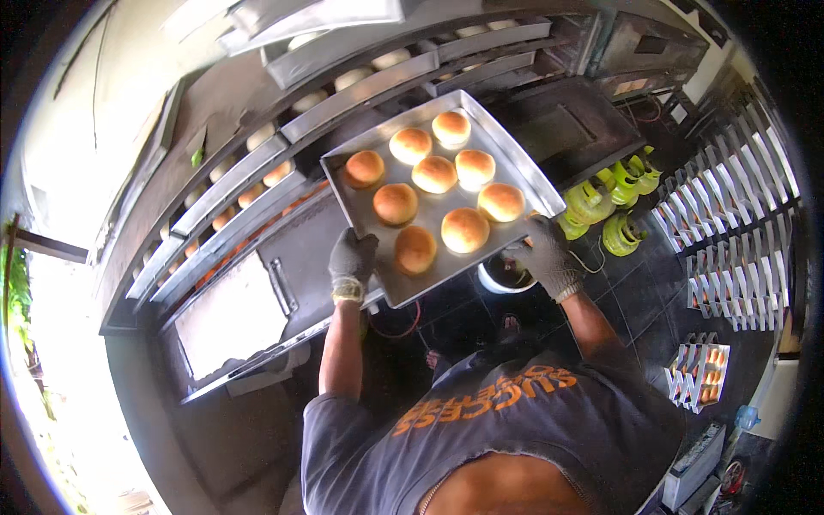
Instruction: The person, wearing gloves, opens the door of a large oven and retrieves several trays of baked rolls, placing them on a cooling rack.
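Item: shallow rectangular silver metal tray [515,167], landmark for all places below; held before the chest, dark oven side beyond. Exact level: cannot tell.

Contents: nine round golden-brown buns [434,174], loose, mostly spaced apart; a further brown patch by the right hand, too covered to identify.

Left hand [352,262], dark grey knitted glove: grasping the tray's left rim, toward its near corner.

Right hand [548,257], matching glove: grasping the tray's right end, near side.

Step in hand, as judged: two-handed carrying of a loaded tray. A next move calls for an even lift from both hands, lest buns slide.

Edges: left of and beyond the tray, long grey metal shelves [360,99] bearing pale buns; clearance uncertain. Right of the tray, rounded green gas cylinders [625,232]; below its near edge, a round white bucket [506,283].

Room: widest toward the tray's right, over dark tiled floor [639,300].
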Action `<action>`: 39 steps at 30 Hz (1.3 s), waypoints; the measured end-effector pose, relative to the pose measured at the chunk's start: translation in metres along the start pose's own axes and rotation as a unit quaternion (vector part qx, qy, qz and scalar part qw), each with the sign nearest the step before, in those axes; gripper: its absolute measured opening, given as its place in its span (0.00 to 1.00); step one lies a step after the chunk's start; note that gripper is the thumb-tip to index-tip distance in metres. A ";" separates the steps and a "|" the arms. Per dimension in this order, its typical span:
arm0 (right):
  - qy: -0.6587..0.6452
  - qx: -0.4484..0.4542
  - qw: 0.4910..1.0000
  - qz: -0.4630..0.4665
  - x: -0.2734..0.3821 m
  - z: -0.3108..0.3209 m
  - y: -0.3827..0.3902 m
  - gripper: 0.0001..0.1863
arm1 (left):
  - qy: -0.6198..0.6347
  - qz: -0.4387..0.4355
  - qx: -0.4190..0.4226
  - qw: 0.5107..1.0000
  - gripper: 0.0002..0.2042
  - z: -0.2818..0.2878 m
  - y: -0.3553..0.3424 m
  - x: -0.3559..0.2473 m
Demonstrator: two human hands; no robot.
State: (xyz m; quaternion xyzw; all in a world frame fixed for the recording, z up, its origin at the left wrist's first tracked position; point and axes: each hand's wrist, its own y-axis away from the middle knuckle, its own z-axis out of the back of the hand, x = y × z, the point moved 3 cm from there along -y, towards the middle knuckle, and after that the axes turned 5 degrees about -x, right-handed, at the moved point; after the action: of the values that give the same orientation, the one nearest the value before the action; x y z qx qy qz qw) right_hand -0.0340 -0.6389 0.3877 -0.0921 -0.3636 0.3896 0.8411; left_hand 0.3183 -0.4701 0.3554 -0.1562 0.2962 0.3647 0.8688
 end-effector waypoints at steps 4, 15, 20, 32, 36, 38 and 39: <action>0.041 -0.045 0.997 -0.036 -0.080 0.065 -0.015 0.18 | 0.040 -0.042 0.003 0.998 0.15 -0.086 -0.019 -0.095; 0.069 -0.046 0.995 -0.053 -0.261 0.142 -0.092 0.21 | 0.172 -0.079 -0.029 0.982 0.19 -0.215 -0.061 -0.245; 0.015 -0.099 0.995 0.001 -0.259 0.154 -0.086 0.15 | 0.165 -0.017 0.060 0.984 0.31 -0.198 0.016 -0.230; -0.146 0.050 0.974 0.165 0.043 -0.053 0.028 0.12 | 0.327 0.123 -0.325 0.879 0.28 -0.006 0.289 0.028; -0.244 0.104 0.944 0.195 0.164 -0.157 0.048 0.14 | 0.290 0.284 -0.342 0.848 0.23 0.071 0.378 0.130; -0.227 0.173 0.936 0.207 0.246 -0.190 0.047 0.16 | 0.325 0.306 -0.346 0.826 0.27 0.100 0.411 0.174; -0.216 0.203 0.931 0.212 0.282 -0.207 0.044 0.17 | 0.353 0.300 -0.379 0.801 0.27 0.111 0.417 0.187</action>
State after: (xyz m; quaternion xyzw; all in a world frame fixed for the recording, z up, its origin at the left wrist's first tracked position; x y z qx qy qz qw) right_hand 0.2030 -0.3791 0.3718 0.0922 -0.4214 0.6350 0.6409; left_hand 0.1644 -0.0297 0.3006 -0.4940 0.4525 0.6103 0.4227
